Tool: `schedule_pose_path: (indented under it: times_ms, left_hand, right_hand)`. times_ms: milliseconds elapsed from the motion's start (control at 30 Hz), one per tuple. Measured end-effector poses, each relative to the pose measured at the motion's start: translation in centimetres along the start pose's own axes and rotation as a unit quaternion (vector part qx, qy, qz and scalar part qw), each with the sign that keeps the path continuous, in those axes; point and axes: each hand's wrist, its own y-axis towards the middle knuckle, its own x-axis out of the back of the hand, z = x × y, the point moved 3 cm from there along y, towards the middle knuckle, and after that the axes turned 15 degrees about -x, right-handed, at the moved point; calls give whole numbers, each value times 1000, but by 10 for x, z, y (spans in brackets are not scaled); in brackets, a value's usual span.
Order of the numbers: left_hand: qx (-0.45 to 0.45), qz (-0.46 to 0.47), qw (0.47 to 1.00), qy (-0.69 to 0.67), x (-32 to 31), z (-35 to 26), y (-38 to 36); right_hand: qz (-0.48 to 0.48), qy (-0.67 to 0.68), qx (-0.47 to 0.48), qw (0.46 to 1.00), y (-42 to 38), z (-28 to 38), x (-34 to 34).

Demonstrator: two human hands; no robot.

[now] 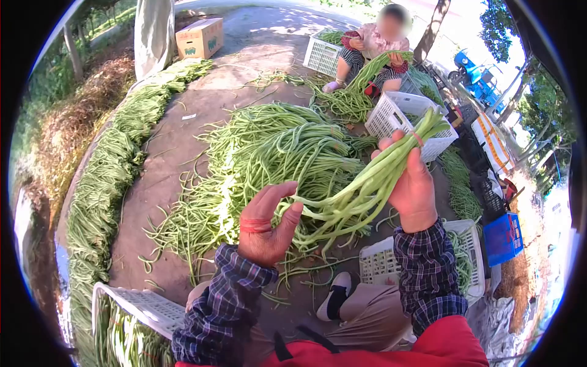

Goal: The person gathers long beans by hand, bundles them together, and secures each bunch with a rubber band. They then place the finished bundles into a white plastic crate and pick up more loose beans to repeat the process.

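A bundle of long green beans (367, 183) is held up in my right hand (416, 183), whose fingers are around it near a reddish band at its upper end. The bundle hangs down to the left. My left hand (266, 223) is by the bundle's lower left part, with fingers curved and thumb apart from them; a red band wraps one finger or the palm edge. Whether it touches the beans is hard to tell. Behind both hands lies a large heap of long beans (269, 147) on the ground.
White crates stand at lower left (143, 306), lower right (379, 260) and upper right (385, 116). A long row of beans (104, 196) runs along the left. Another person (376, 43) sits at the back with beans. A cardboard box (200, 38) and blue crate (502, 238) are farther off.
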Motion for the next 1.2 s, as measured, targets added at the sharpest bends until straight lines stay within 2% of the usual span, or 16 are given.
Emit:
schedule_pose_path:
  times_ms: [33, 100, 133, 167, 233, 267, 367, 433, 500, 633, 900, 1000, 1067, 1133, 1200]
  left_hand:
    - [-4, -1, 1000, -4, -3, 2, -3]
    - [56, 16, 991, -120, -15, 15, -9]
    - [95, 39, 982, -160, -20, 17, -12]
    - [135, 54, 964, -224, -26, 20, -16]
    - [188, 98, 925, -315, -35, 21, -18]
    - [210, 114, 912, -333, -40, 25, -21]
    - [228, 139, 892, -364, -42, 23, -17]
    - [213, 134, 900, -356, -44, 28, -17]
    - [227, 99, 899, -362, -42, 32, -15]
    - [239, 61, 895, -373, -36, 41, -14]
    - [243, -11, 899, -365, -17, 44, -12]
    - [236, -14, 905, -354, -15, 48, -13]
    - [245, -10, 905, -347, -11, 48, -13]
    - [261, -23, 907, -330, -8, 45, -12]
    - [262, -27, 908, -325, -3, 51, -16]
  right_hand:
    - [-1, -5, 3, 1000, -2, 10, -2]
    - [57, 10, -44, 997, -3, 29, -7]
    - [4, 9, -45, 999, -5, 36, -10]
    - [5, 4, -41, 999, -6, 41, -15]
    - [-72, -20, -33, 997, -5, 49, -19]
    - [-78, -24, -25, 996, -4, 53, -19]
    - [-124, -86, -15, 988, 4, 63, -10]
    - [-112, -104, -19, 988, 6, 66, -5]
    - [-163, -160, -10, 973, 6, 66, -1]
    - [-192, -268, -44, 943, 3, 66, 0]
    - [-258, -302, -39, 917, 15, 81, 35]
    - [-311, -313, -59, 895, 18, 84, 54]
    - [-353, -435, -68, 826, 23, 94, 79]
    - [-441, -503, -57, 741, 31, 124, 158]
    - [-482, -477, 10, 735, 26, 146, 178]
